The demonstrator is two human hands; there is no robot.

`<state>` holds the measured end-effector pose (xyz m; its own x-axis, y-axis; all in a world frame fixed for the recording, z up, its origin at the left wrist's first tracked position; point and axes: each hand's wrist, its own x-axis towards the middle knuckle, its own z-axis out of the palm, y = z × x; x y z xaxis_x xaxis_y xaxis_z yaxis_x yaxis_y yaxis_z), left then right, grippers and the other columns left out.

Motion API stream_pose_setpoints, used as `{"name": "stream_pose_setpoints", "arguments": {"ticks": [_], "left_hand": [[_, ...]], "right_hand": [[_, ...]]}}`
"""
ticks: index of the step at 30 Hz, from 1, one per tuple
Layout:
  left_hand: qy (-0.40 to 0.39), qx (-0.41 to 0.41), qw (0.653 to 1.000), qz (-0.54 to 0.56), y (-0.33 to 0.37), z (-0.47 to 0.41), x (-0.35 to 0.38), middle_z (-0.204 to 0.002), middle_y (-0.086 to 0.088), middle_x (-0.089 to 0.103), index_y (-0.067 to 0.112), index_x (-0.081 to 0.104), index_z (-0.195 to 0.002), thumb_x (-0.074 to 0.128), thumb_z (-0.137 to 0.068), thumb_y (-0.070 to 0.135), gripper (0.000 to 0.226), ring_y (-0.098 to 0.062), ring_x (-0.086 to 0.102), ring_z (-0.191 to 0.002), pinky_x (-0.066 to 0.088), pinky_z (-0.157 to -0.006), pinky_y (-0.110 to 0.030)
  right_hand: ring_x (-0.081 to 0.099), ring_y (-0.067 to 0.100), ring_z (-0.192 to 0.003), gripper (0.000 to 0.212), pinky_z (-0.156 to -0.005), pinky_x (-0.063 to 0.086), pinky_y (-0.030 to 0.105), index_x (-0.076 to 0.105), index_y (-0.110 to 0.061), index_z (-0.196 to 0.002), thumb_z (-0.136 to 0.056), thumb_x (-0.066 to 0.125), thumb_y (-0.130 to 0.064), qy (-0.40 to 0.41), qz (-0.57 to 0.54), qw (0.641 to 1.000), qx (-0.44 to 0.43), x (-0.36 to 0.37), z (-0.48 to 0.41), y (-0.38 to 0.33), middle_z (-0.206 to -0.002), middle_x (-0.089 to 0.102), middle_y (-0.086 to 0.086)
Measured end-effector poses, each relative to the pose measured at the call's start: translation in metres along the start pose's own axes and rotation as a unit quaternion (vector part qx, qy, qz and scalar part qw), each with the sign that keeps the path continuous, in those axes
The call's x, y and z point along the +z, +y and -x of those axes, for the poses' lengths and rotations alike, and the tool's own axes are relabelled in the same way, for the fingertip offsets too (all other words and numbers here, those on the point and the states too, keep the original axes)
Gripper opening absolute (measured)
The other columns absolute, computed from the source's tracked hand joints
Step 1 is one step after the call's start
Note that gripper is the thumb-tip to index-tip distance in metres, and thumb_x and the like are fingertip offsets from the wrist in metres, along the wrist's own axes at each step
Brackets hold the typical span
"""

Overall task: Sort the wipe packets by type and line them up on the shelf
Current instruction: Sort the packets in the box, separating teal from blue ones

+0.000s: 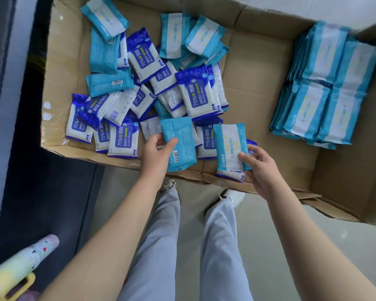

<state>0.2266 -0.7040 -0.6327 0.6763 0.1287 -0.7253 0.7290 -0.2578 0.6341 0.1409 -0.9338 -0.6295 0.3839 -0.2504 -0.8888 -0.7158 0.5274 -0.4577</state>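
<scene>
Teal rows (326, 88) stood lined up at frame right in the cardboard box (258, 83), mixed pile (152, 83) at centre unsorted; left grip (156, 155) pinched one teal packet (179, 144), right grip (263, 168) pinched a second teal packet (230, 146).

Cardboard box (258, 83) cut off by top and right edges; many loose packets (143, 61) buried under others; print on the stacked teal packets (326, 88) too blurred to read; left hand (155, 155), fingers hidden behind its teal packet (178, 137); right hand (261, 168), its white-fronted packet (230, 144) covering most of a dark blue packet (230, 175); blurred pastel object (20, 268) runs off the bottom-left corner.
</scene>
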Motion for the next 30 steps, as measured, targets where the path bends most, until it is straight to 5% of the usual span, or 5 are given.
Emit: {"name": "stream_pose_setpoints", "arguments": {"ticks": [7,12,18,21,30], "left_hand": [[-0.166,-0.023,0.985,-0.039,0.017,0.043,0.113,-0.109,0.008,0.069,0.02,0.062,-0.114,0.054,-0.101,0.019,0.016,0.0,0.067,-0.094,0.054,-0.063,-0.015],[-0.246,-0.058,0.962,-0.102,0.013,0.056,0.195,-0.114,0.001,0.066,0.018,0.061,-0.115,0.049,-0.102,0.015,0.018,-0.012,0.065,-0.102,0.058,-0.079,-0.031],[-0.19,-0.002,0.965,-0.181,-0.005,0.056,0.247,-0.122,-0.003,0.064,0.013,0.062,-0.124,0.053,-0.1,0.016,0.026,-0.017,0.06,-0.106,0.055,-0.091,-0.039],[-0.165,0.0,0.968,-0.191,-0.01,0.051,0.258,-0.122,-0.002,0.065,0.015,0.062,-0.125,0.057,-0.099,0.02,0.028,-0.018,0.062,-0.106,0.056,-0.089,-0.039],[-0.16,-0.028,0.966,-0.203,-0.015,0.049,0.256,-0.126,-0.004,0.065,0.013,0.055,-0.132,0.065,-0.094,0.023,0.041,-0.02,0.062,-0.112,0.052,-0.098,-0.041]], "right_hand": [[0.07,0.022,-0.101,0.029,-0.092,0.057,0.042,0.054,-0.012,-0.12,-0.093,0.066,-0.011,0.081,0.07,0.994,0.008,-0.105,0.013,-0.015,-0.113,0.07,0.008],[0.069,0.025,-0.098,0.023,-0.079,0.061,0.048,0.053,-0.017,-0.116,-0.095,0.062,-0.009,0.143,0.115,0.98,0.072,-0.157,0.006,-0.014,-0.113,0.066,0.006],[0.062,0.024,-0.09,0.021,-0.058,0.058,0.041,0.053,-0.027,-0.105,-0.094,0.056,-0.01,0.237,0.106,0.961,0.095,-0.171,-0.014,-0.013,-0.105,0.061,0.0],[0.063,0.021,-0.091,0.022,-0.082,0.058,0.044,0.053,-0.022,-0.107,-0.094,0.055,-0.006,0.246,0.143,0.958,0.04,-0.177,-0.024,-0.012,-0.111,0.065,0.002],[0.059,0.02,-0.119,0.042,-0.104,0.048,0.039,0.051,-0.014,-0.137,-0.097,0.061,-0.02,0.271,0.163,0.948,-0.04,-0.176,-0.013,-0.003,-0.135,0.059,0.006]]}}
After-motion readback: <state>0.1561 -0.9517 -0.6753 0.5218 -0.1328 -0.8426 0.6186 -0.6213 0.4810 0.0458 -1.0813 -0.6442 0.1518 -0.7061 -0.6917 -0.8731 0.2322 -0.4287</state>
